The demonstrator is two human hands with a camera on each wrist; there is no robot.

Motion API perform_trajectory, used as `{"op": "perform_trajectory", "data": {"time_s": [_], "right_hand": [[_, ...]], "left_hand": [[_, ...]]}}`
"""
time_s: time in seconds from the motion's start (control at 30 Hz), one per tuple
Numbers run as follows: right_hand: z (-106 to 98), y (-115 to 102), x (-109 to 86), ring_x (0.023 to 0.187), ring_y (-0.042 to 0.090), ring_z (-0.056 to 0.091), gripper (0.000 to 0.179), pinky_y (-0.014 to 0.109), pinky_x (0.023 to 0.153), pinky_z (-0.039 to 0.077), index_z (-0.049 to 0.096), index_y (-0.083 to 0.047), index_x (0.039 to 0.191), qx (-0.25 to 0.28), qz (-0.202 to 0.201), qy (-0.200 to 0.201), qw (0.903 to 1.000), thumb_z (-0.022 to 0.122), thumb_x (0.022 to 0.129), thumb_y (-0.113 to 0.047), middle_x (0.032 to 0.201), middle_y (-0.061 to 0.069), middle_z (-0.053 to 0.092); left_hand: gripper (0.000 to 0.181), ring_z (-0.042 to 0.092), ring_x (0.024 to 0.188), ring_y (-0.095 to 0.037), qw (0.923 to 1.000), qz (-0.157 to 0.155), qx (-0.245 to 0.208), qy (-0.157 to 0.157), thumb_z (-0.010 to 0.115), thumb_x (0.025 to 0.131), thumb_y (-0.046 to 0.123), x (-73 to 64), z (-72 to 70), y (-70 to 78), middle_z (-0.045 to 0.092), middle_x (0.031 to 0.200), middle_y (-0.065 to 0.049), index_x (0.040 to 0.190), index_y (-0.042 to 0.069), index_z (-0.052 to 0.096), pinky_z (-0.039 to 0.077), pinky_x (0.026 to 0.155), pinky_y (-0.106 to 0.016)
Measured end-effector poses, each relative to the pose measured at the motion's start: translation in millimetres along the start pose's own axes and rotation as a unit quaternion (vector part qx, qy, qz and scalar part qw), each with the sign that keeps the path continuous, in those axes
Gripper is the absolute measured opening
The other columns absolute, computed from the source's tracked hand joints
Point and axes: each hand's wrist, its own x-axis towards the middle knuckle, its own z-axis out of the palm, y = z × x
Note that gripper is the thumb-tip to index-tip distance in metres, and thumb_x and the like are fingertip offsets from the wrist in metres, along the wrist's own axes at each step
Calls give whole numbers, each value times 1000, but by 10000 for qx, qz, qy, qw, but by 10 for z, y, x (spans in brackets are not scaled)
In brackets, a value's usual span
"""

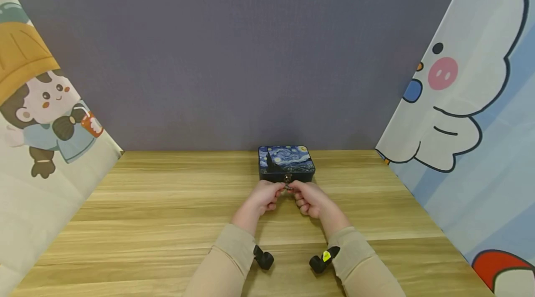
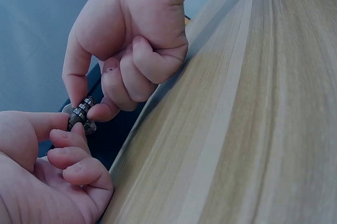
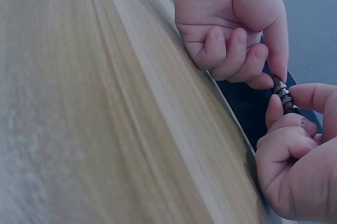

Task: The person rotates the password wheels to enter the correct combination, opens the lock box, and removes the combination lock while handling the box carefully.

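Starry Night box (image 1: 286, 159) sits closed, fingers of left hand (image 1: 265, 195) and right hand (image 1: 311, 198) pinching its combination padlock (image 2: 82, 109); release unconfirmed.

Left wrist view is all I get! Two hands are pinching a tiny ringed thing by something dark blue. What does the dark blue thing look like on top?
Observer: It's a box, and the head view shows a swirly blue picture on top.
Operator: Cool! Where on the table is it?
Observer: At the back edge of the table, close to the grey panel.
Operator: Is anything by the sleeve behind the right hand?
Observer: Yes, behind the right hand there's a black gadget with a yellow patch.
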Motion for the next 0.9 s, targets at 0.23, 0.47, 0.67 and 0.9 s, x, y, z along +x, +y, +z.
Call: {"op": "perform_trajectory", "data": {"time_s": [0.23, 0.47, 0.67, 0.9], "right_hand": [[3, 9, 1, 42, 3, 22, 20, 18, 38, 18, 59, -2, 92, 23, -32, 32, 10000, 61, 95, -22, 58, -9, 31], [0, 11, 4, 42, 3, 22, 21, 19, 38, 18, 59, -1, 93, 33, -55, 58, 10000, 61, 94, -22, 58, -9, 30], [-2, 15, 12, 43, 4, 22, 21, 19, 38, 18, 59, -1, 92, 11, -92, 70, 9999, 62, 93, -22, 58, -9, 31], [0, 22, 18, 43, 4, 22, 20, 19, 38, 18, 59, -2, 91, -12, -86, 82, 9999, 62, 93, -22, 59, -8, 31]], "left_hand": [[26, 28, 45, -7, 10000, 19, -14, -12, 61, 100, 19, 10, -3, -16, 45, 63, 3, 89, -4, 61, 26, 43, -22], [26, 29, 46, -8, 10000, -29, 11, 20, 62, 100, 20, 0, 1, 2, 45, 63, 3, 89, -3, 62, 26, 44, -23], [26, 30, 46, -8, 10000, -29, 36, 35, 62, 100, 20, -17, 5, 21, 45, 63, 2, 89, -3, 62, 27, 44, -23], [27, 29, 46, -8, 10000, -33, 45, 8, 61, 101, 20, -19, 6, 17, 45, 63, 2, 90, -4, 62, 26, 44, -23]]}}
